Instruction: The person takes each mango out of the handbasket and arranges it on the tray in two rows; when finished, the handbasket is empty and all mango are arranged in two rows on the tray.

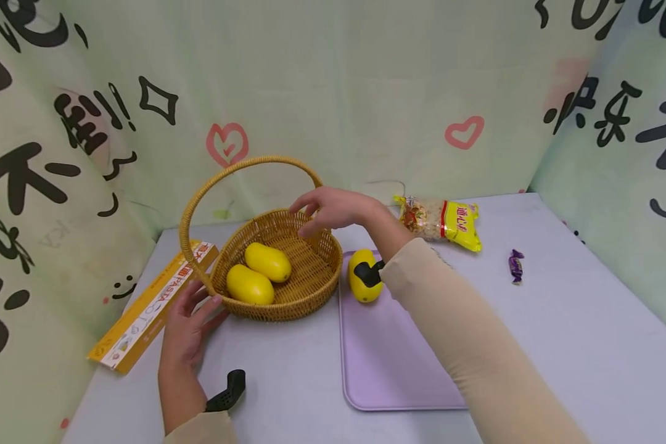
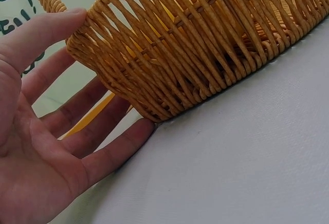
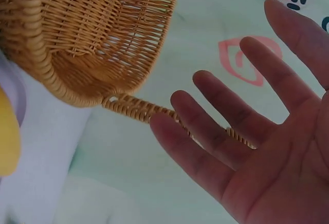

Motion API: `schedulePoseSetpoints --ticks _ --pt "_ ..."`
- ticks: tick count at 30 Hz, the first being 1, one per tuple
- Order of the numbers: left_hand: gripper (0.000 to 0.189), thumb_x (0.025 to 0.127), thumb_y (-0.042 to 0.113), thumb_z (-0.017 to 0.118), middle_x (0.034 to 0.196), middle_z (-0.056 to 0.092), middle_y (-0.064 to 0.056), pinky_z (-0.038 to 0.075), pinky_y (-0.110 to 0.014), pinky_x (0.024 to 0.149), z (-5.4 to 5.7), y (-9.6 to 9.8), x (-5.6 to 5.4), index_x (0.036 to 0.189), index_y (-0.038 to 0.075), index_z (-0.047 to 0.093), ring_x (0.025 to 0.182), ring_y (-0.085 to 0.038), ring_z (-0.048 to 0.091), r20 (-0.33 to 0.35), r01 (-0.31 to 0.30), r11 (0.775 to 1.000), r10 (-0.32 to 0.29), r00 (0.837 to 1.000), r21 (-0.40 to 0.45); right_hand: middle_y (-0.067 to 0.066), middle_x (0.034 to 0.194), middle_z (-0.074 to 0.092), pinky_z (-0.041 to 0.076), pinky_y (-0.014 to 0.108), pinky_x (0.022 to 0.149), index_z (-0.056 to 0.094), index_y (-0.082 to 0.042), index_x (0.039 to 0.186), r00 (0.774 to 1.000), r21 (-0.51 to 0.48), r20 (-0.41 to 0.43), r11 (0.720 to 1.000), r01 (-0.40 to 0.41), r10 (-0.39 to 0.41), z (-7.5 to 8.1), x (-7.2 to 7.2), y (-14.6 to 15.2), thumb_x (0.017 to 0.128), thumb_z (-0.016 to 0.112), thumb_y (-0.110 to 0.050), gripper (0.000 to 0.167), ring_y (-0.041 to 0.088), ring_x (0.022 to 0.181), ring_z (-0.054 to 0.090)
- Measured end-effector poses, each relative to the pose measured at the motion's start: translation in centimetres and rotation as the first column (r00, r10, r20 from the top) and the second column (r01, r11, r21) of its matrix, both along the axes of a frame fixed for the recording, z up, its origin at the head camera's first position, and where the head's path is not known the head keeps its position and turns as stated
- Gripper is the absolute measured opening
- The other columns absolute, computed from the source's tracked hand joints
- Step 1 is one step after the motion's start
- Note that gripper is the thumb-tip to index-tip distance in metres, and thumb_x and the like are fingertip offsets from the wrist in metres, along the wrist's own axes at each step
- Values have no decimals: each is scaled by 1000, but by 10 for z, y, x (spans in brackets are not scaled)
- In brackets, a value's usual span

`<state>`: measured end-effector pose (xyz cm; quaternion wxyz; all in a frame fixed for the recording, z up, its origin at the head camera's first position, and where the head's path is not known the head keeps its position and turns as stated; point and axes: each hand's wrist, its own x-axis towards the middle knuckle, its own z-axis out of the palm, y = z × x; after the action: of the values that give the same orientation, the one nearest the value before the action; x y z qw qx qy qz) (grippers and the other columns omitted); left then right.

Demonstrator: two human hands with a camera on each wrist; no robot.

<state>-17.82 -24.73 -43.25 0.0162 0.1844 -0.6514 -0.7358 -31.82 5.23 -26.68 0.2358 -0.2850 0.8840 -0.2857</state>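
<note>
A wicker basket (image 1: 288, 305) with a tall arched handle (image 1: 266, 160) stands at left centre on the table. Inside it lie two smooth, oblong yellow fruits (image 1: 268, 262). My left hand (image 1: 185, 330) is at the basket's left end; in the left wrist view its thumb touches the rim and its extended fingers rest along the woven side. My right hand (image 1: 333, 208) hovers over the basket's right rim near the handle, holding nothing; in the right wrist view the fingers are spread. A third yellow fruit (image 1: 363, 290) lies on a purple tray (image 1: 391, 370), partly behind the right wrist's black camera mount.
A long orange pasta box (image 1: 150, 308) lies left of the basket. Behind the tray is a yellow-and-clear snack bag (image 1: 438, 223). One purple wrapped candy (image 1: 515, 266) lies farther right. Printed curtains (image 1: 344, 105) hang around the table.
</note>
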Motion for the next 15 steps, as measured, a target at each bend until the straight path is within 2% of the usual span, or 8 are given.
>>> schedulePoseSetpoints --ticks 3,7,12,15 --pt "70 98 22 73 147 45 8 55 -32 103 0 0 -1 159 30 41 132 -12 47 -6 6 1000 -6 1000 5 11 144 57 55 46 102 59 -25 145 1000 21 23 1000 2 -2 -1 -4 -7 96 72 -28 52 27 119 61" --pt "69 98 21 72 149 44 7 57 -30 101 -2 0 -3 159 31 40 132 -12 47 -4 19 1000 -19 1000 -1 12 144 56 54 47 101 59 -25 146 999 44 48 999 -1 -1 -7 -9 -17 96 72 -28 52 29 120 59" --pt "69 98 22 72 151 43 5 57 -29 100 -2 0 -3 159 30 40 131 -13 49 -3 15 1000 -15 1000 -14 11 140 60 53 44 98 60 -23 145 999 50 24 998 -28 27 -17 -15 -33 96 73 -25 51 27 122 57" --pt "70 98 24 73 150 43 5 57 -30 101 -1 -1 -2 159 30 41 131 -14 49 -2 12 1000 -12 1000 -14 11 141 60 51 37 93 63 -24 143 999 44 14 998 -35 34 -21 -17 -45 95 74 -24 50 23 119 56"
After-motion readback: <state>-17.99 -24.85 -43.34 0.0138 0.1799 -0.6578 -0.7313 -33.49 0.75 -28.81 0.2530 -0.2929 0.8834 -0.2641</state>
